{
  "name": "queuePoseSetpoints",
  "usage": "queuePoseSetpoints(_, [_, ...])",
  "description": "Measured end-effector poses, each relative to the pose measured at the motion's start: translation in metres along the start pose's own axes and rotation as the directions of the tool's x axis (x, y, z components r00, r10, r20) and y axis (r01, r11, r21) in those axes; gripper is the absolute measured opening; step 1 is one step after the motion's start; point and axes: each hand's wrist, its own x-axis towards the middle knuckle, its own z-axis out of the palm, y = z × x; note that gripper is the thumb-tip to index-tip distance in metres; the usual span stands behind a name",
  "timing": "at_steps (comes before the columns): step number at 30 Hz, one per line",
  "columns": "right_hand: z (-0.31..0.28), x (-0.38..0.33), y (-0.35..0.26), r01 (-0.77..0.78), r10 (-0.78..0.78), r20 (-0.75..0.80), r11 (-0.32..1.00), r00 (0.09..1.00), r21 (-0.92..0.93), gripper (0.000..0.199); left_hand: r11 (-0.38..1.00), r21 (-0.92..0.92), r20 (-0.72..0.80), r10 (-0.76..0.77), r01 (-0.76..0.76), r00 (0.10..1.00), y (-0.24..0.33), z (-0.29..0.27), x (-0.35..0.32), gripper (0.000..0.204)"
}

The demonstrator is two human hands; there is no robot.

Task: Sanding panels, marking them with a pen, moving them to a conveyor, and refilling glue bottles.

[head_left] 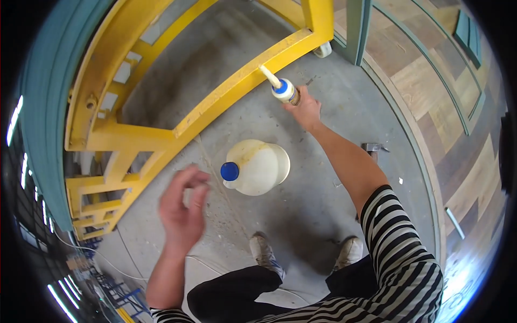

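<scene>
Small white plastic squeeze bottle [291,96], blue collar, long cream nozzle: gripped in right hand [305,110], nozzle tip at yellow-painted beam frame [229,90]; contact cannot be told. Left hand [186,207]: empty, fingers loosely curled, blurred, near large off-white plastic jug [261,169], blue cap, on grey concrete floor [318,188].

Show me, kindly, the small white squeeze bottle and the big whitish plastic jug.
Small white squeeze bottle [286,94], head view: upper part of its body.
Big whitish plastic jug [259,168], head view: middle of its body.
</scene>
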Motion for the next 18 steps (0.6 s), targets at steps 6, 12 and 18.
queuePoseSetpoints(6, [-0.037,-0.031,0.038,0.105,-0.109,-0.062,0.992,0.992,-0.066,0.056,0.985,-0.160,0.348,0.115,-0.062,0.931,0.033,0.109,0.010,0.033])
queuePoseSetpoints(12, [-0.097,-0.108,0.013,0.134,-0.120,-0.063,0.945,0.991,0.298,0.061,0.820,-0.505,0.212,-0.185,0.269,0.960,-0.013,0.183,0.035,0.047])
queuePoseSetpoints(18, [-0.206,-0.172,-0.043,0.014,-0.332,0.412,0.792,0.848,0.610,0.082,0.782,-0.611,0.460,0.228,0.120,0.858,0.060,0.145,0.072,0.048])
